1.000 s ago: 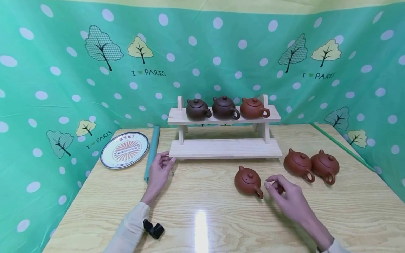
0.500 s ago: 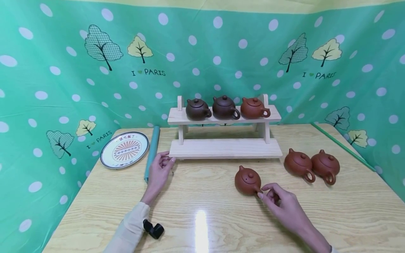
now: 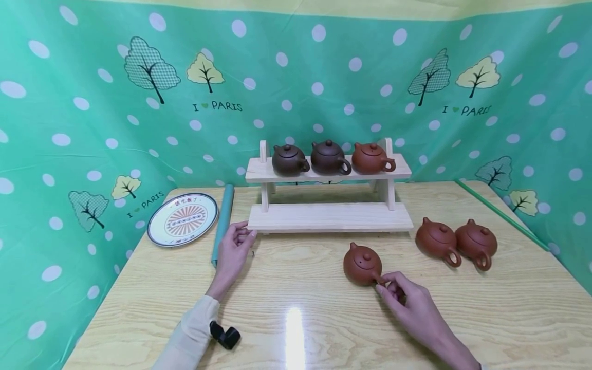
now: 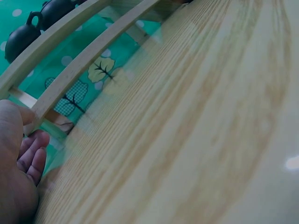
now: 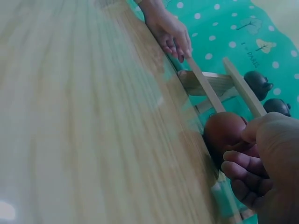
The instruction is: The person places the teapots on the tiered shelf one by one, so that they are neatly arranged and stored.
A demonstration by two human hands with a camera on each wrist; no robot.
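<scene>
Fingers: left hand (image 3: 231, 254) curled, thumb and fingers at the left end of the stand's lower board and appearing to pinch its corner, though the dim left wrist view hides how firmly; right hand (image 3: 412, 304) nearly closed, thumb and forefinger pinching the front teapot's handle, the other fingers curled under.
Backdrop (image 3: 296, 61): green cloth with white dots, trees and "I PARIS" lettering, running from the left edge all the way across.
Plate (image 3: 182, 220): white, dark-rimmed, red rays at its centre, on the left of the bench (image 3: 300, 277).
Teal roll (image 3: 224, 218): lengthwise between plate and stand, just beside the left hand.
Sleeve (image 3: 189, 329): pale, on the left arm, with a black device (image 3: 225, 336) beside it.
Stand (image 3: 330, 216): pale wood, 2 levels, at the rear of the bench.
Upper level: 3 upright teapots, namely dark teapot 1 (image 3: 288, 161), dark teapot 2 (image 3: 326, 158), and a red-brown teapot (image 3: 369, 159).
Front teapot (image 3: 361, 264): red-brown, on the bench before the stand's right half, apart from it; spout toward the stand, handle toward the right hand.
Right-side teapots: 2 red-brown, side by side on the bench, left pot (image 3: 435, 239) and right pot (image 3: 475, 239).
Green rod (image 3: 503, 216): slanting along the right edge.
</scene>
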